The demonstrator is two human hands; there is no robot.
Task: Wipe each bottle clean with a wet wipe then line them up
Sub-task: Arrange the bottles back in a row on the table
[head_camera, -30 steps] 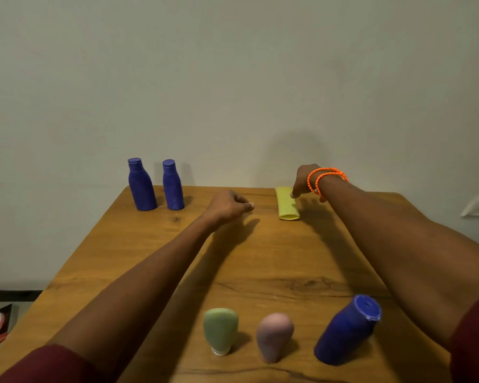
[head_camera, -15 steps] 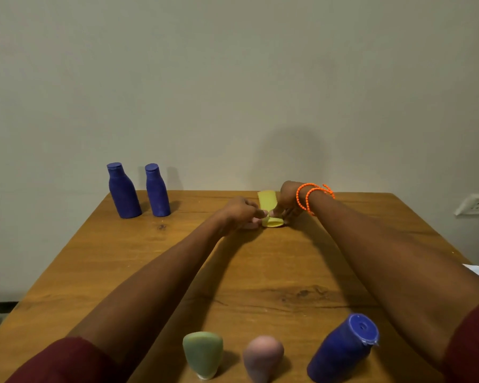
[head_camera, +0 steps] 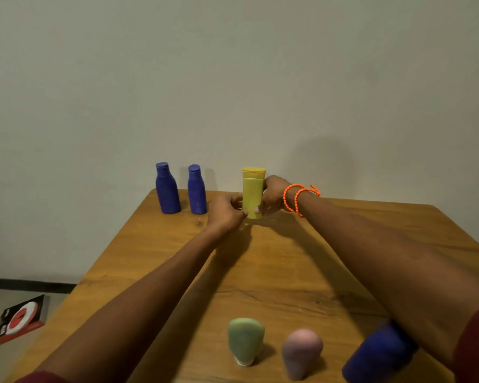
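A yellow-green bottle [head_camera: 252, 190] stands upright near the far edge of the wooden table [head_camera: 274, 272]. My right hand [head_camera: 273, 194], with orange bead bracelets on the wrist, grips its right side. My left hand [head_camera: 227, 212] pinches its lower left edge. Two dark blue bottles [head_camera: 167, 189] [head_camera: 197, 190] stand side by side to the left of it. A green tube [head_camera: 245, 340], a pink tube [head_camera: 301, 353] and a larger dark blue bottle [head_camera: 376, 355] stand along the near edge; my right forearm hides the blue one's top. No wipe is visible.
The table's far edge meets a plain wall. A red, white and black box [head_camera: 17, 320] lies on the floor to the left of the table.
The yellow-green bottle lay flat on the table a second ago; both hands have taken hold of it and it now stands upright to the right of the two blue bottles.
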